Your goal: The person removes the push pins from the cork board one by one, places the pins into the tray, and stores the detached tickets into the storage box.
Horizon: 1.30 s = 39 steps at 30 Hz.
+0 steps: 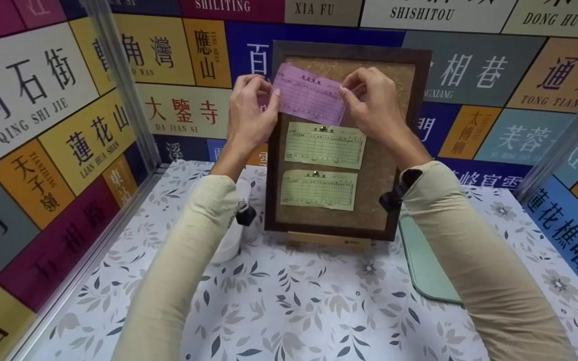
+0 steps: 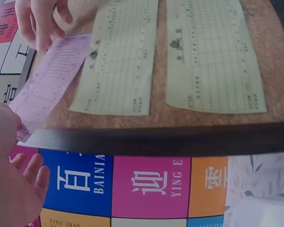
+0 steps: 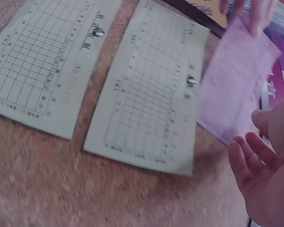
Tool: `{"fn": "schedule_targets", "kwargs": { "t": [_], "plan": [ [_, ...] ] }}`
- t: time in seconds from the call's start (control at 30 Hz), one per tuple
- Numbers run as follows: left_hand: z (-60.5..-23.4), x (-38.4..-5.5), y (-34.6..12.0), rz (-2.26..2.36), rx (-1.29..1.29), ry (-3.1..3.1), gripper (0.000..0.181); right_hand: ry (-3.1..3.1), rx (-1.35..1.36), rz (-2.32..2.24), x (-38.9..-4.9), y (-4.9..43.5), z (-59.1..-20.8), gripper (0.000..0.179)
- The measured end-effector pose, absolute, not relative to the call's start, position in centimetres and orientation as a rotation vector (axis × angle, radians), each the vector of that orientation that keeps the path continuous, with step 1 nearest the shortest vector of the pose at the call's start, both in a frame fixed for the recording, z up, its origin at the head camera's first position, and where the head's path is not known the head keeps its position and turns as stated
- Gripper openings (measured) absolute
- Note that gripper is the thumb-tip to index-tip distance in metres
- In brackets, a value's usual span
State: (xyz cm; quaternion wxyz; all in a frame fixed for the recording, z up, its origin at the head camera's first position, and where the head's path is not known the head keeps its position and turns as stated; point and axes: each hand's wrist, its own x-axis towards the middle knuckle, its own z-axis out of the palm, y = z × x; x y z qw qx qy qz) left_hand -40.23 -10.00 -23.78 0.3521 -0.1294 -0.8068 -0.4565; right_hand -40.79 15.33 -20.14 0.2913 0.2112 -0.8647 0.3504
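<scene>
A pink printed paper slip [image 1: 310, 94] is held by both hands, tilted, in front of the upper part of a framed cork board [image 1: 377, 210]. My left hand [image 1: 255, 108] pinches its left edge between thumb and fingers. At the opposite edge, the thumb and forefinger of my right hand [image 1: 375, 103] pinch the slip near its upper corner. Below it, two green printed slips [image 1: 325, 148] [image 1: 318, 193] are fixed to the cork, each with a shiny pushpin at its top. The right wrist view shows the pink slip [image 3: 239, 80] beside the upper green slip [image 3: 146, 90].
The board leans on a light wooden stand [image 1: 329, 240] on a leaf-patterned tablecloth [image 1: 289, 301]. A pale green flat board [image 1: 432, 271] lies to the right. Left of the frame, a white object [image 1: 229, 245] is partly hidden by the sleeve. Walls of coloured sign panels [image 1: 23, 90] enclose the table.
</scene>
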Motion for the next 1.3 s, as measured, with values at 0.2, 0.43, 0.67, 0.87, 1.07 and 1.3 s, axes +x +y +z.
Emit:
{"fn": "schedule_targets", "kwargs": {
  "t": [0.2,0.43,0.67,0.87,1.07,1.3],
  "plan": [
    [-24.5,-39.8,-12.2,-1.286,-0.361,-2.012,0.019,-2.282,0.536,0.967,-39.8,17.9,-19.5,0.018],
    [-25.3,-39.2,-14.8,-1.364,-0.375,-1.925,0.018,-2.276,0.484,0.971,-38.7,21.1,-20.3,0.024],
    [-25.7,-37.1,-15.4,-1.457,-0.368,-1.868,0.019,-2.261,0.458,0.978,-38.0,24.2,-21.8,0.025],
    [-26.5,-35.2,-16.2,-1.490,-0.377,-1.856,0.019,-2.284,0.408,0.965,-37.4,26.6,-23.6,0.026],
    [-28.3,-34.6,-17.1,-1.537,-0.335,-1.803,0.020,-2.284,0.376,1.063,-35.9,28.7,-24.7,0.024],
    [-30.1,-34.2,-17.2,-1.633,-0.298,-1.715,0.019,-2.275,0.332,1.196,-34.3,30.9,-26.3,0.025]
  ]
}}
